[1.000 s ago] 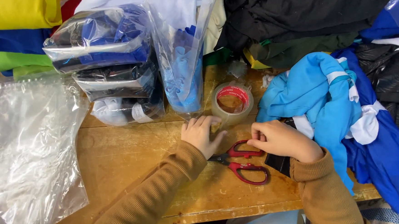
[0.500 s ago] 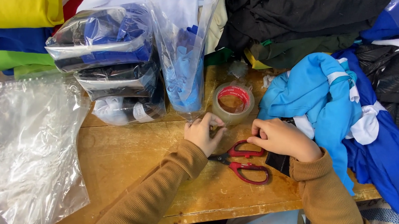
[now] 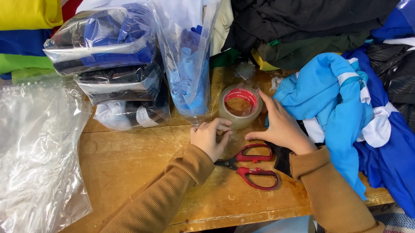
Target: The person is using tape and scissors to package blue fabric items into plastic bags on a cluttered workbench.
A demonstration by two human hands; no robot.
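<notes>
Flanking a clear tape roll (image 3: pixel 240 106): left hand (image 3: pixel 209 137), right hand (image 3: pixel 277 125).

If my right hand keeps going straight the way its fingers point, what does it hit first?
The right hand points up and slightly left, so its fingertips would first meet the roll of clear tape, which they already seem to touch at its right edge, though depth is hard to judge.

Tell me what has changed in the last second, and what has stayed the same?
The right hand left the scissors and reached up, open, fingers now against the tape roll. The left hand stayed curled beside the roll, barely shifting. Scissors, bagged garments and table are unchanged.
</notes>
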